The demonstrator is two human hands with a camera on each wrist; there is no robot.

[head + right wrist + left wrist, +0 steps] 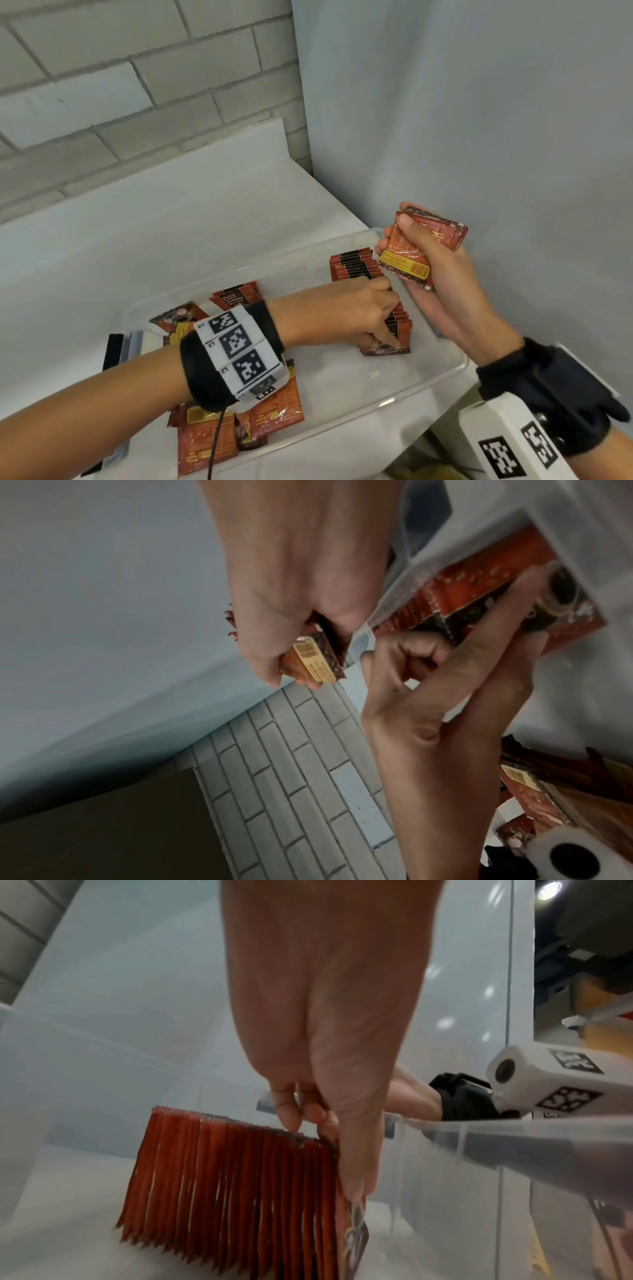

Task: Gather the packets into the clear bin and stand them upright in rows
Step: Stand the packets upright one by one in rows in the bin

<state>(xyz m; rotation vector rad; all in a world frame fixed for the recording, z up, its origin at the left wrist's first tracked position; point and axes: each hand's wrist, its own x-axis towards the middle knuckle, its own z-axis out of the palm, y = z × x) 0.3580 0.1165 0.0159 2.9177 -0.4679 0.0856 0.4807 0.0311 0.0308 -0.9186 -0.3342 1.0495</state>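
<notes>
A clear bin (342, 380) sits on a white table. A row of upright red packets (356, 267) runs along its right side, seen edge-on in the left wrist view (222, 1177). My left hand (390, 313) pinches the near end of that row (325, 1150), with the thumb flat on the front packet and the fingers curled over the tops. My right hand (421, 260) grips a small stack of packets (411, 253) just above the row's far right; the stack's yellow label shows in the right wrist view (311, 656). Loose packets (239, 428) lie flat in the bin's near left.
More flat packets (233, 296) lie at the bin's far left. A dark-edged flat object (116, 349) lies beside the bin's left wall. A brick wall (137, 85) stands behind the table, and a white panel (479, 120) rises close on the right.
</notes>
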